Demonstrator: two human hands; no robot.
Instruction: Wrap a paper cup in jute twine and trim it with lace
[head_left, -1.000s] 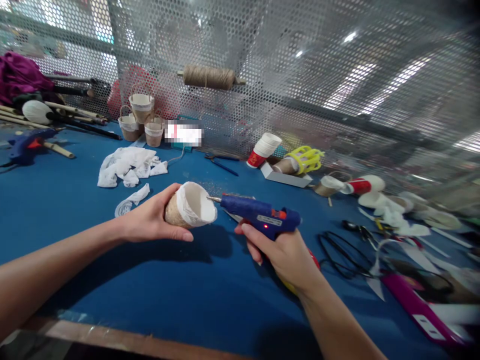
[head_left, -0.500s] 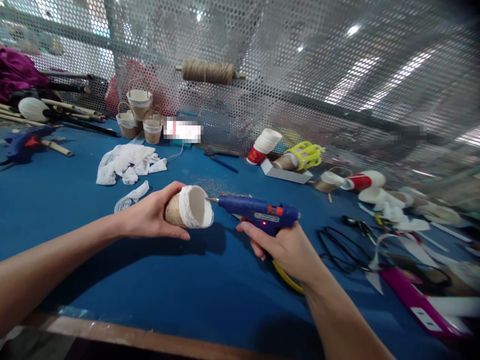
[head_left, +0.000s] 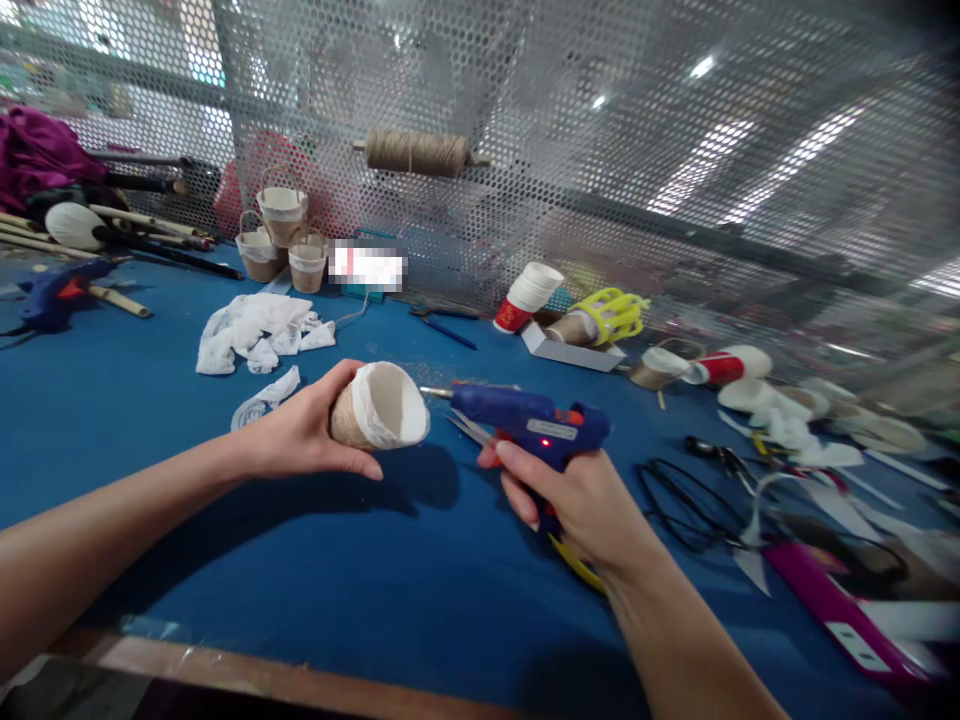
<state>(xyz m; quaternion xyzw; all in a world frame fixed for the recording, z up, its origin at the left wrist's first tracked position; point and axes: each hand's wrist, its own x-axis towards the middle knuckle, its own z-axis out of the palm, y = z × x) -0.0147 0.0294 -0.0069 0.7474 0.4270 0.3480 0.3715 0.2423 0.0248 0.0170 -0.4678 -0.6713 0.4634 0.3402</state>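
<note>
My left hand (head_left: 300, 435) is closed round a twine-wrapped paper cup (head_left: 379, 408) with white lace at its rim, held on its side above the blue table (head_left: 337, 570), its mouth facing right. My right hand (head_left: 577, 500) grips a blue hot glue gun (head_left: 536, 425) with a small red light on its body. The gun's metal nozzle points left and stands just right of the cup's rim, a small gap between them.
White lace scraps (head_left: 255, 330) lie behind the cup. Three small finished cup baskets (head_left: 281, 240) stand at the mesh wall, under a twine spool (head_left: 416, 152). Stacked paper cups (head_left: 525, 295), black scissors (head_left: 686, 500), a second glue gun (head_left: 56, 290) and paper offcuts litter the table.
The glue gun's nozzle touched the cup's rim half a second ago; it has drawn back slightly to the right. The cup has stayed about where it was.
</note>
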